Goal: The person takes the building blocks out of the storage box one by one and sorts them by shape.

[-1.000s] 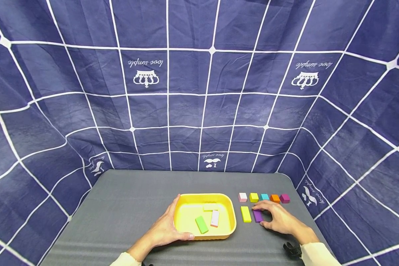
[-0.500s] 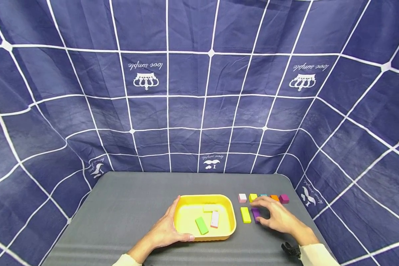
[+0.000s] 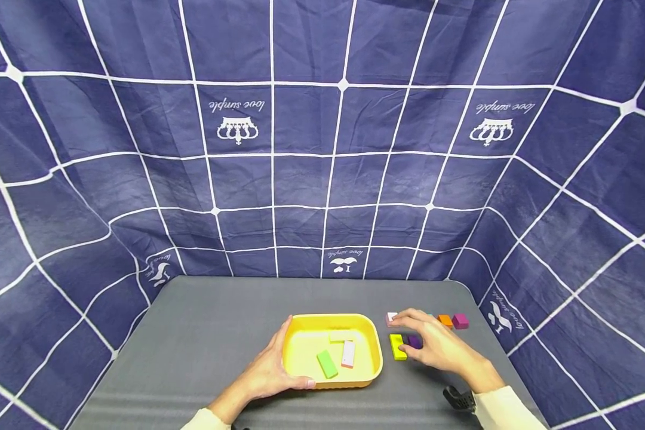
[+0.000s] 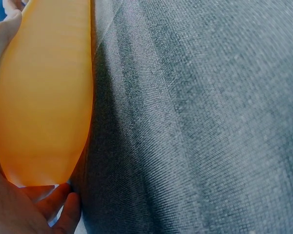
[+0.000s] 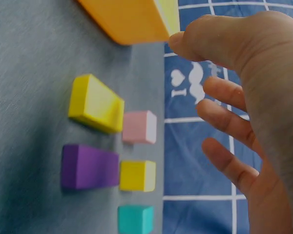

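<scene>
My left hand (image 3: 269, 365) grips the left end of a yellow plastic bin (image 3: 375, 349), its thumb along the front side and its fingers at the back corner. A green block (image 3: 326, 364), a white-topped block (image 3: 347, 354) and a pale yellow block (image 3: 341, 336) lie inside. Above the table, my right hand (image 3: 438, 342) holds nothing, its thumb and fingers spread apart. In the right wrist view, a long yellow block (image 5: 96, 103) and a long purple block (image 5: 90, 166) lie below that hand. In the head view, the thumb overlaps the yellow one's edge.
Behind the long blocks runs a row of cubes: pink (image 5: 139, 126), yellow (image 5: 137, 175), teal (image 5: 135, 219), orange (image 3: 445, 321) and magenta (image 3: 460, 321). The grey table (image 3: 204, 322) meets a blue gridded curtain (image 3: 301, 179) at the back and sides.
From around the purple block, my right hand has risen off it and shifted left toward the long yellow block. The purple block stays on the table. My left hand and the bin hold still.
</scene>
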Demonstrator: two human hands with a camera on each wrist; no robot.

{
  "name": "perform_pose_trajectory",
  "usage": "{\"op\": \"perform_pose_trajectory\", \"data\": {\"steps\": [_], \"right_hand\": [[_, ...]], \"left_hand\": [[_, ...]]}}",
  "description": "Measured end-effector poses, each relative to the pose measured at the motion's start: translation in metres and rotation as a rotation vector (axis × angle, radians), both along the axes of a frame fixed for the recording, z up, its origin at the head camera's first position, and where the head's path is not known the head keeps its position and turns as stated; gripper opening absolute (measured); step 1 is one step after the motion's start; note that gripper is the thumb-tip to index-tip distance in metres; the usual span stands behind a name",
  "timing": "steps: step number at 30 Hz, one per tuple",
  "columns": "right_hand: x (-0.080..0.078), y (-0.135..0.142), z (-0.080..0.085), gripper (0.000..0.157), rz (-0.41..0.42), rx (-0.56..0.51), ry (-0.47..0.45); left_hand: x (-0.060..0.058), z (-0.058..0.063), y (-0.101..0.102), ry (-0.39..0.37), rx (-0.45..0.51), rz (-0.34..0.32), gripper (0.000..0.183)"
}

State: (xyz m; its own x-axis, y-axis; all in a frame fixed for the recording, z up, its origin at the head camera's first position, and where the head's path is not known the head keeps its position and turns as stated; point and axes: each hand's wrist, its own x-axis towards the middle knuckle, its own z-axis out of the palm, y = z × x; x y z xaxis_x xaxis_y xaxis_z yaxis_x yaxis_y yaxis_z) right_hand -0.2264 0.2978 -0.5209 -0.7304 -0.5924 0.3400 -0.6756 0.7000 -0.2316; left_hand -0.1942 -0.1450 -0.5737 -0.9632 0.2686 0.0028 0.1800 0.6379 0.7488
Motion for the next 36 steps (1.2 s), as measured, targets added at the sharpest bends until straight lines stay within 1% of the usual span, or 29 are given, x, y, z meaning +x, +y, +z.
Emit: {"op": "perform_pose_trajectory", "data": {"steps": [4, 7, 13, 20, 25, 31, 36], "right_hand": [[-0.002, -0.011, 0.006, 0.055, 0.012, 0.006, 0.012], [-0.004, -0.022, 0.012, 0.053, 0.028, 0.023, 0.009], [-0.012, -0.044, 0.021, 0.051, 0.096, 0.058, 0.029], [-0.021, -0.07, 0.03, 0.054, 0.169, 0.119, 0.031], [-0.025, -0.091, 0.035, 0.057, 0.214, 0.177, -0.016], [-0.029, -0.114, 0.036, 0.055, 0.26, 0.279, -0.056], [-0.031, -0.132, 0.034, 0.062, 0.299, 0.35, -0.086]], "left_hand": [[0.001, 0.003, 0.0, 0.001, -0.003, -0.007, 0.157], [0.0, 0.003, 0.0, -0.003, -0.005, -0.006, 0.158], [-0.002, 0.002, 0.001, -0.017, -0.01, 0.009, 0.159], [-0.001, 0.002, 0.002, 0.008, 0.0, -0.006, 0.158], [-0.001, 0.003, 0.001, -0.001, -0.007, 0.0, 0.158], [-0.001, 0.002, 0.001, -0.008, -0.014, 0.005, 0.159], [-0.001, 0.003, 0.002, -0.01, 0.002, 0.007, 0.159]]}}
